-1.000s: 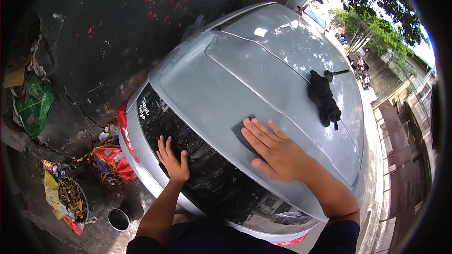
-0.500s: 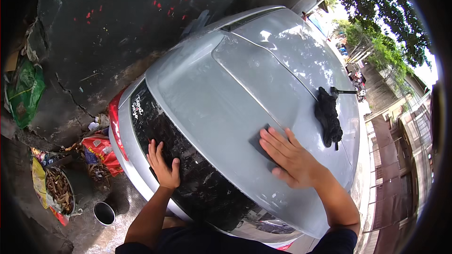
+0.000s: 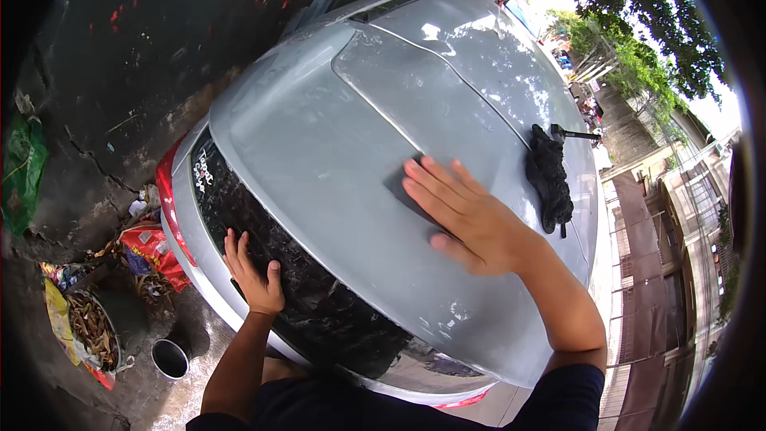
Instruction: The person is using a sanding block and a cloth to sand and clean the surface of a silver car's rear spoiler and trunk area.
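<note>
My right hand [image 3: 467, 219] lies over a dark grey sheet, probably sandpaper [image 3: 405, 194], pressing it to the silver car roof [image 3: 295, 140]. Its fingers are together and the thumb is at the side; part of the sheet shows past the fingertips, and the rest is hidden. Against the dark rear window [image 3: 307, 271], my left hand [image 3: 254, 281] rests with fingers spread and nothing in it. The roof looks dull and slightly streaked around the sheet. To the right of my right hand, a crumpled black cloth [image 3: 549, 179] sits on the roof beside a short black rod [image 3: 578, 135].
A dark wall [image 3: 159, 40] runs along the car's left side. Down on the left are a green bag [image 3: 24, 172], red wrappers [image 3: 155, 254], a bin of dry leaves [image 3: 94, 323] and a small round pot [image 3: 170, 359]. Buildings and trees [image 3: 638, 72] stand to the right.
My right hand and the sheet have slid forward and left across the roof. My left hand stays at about the same place on the rear window. The whole view has shifted slightly.
</note>
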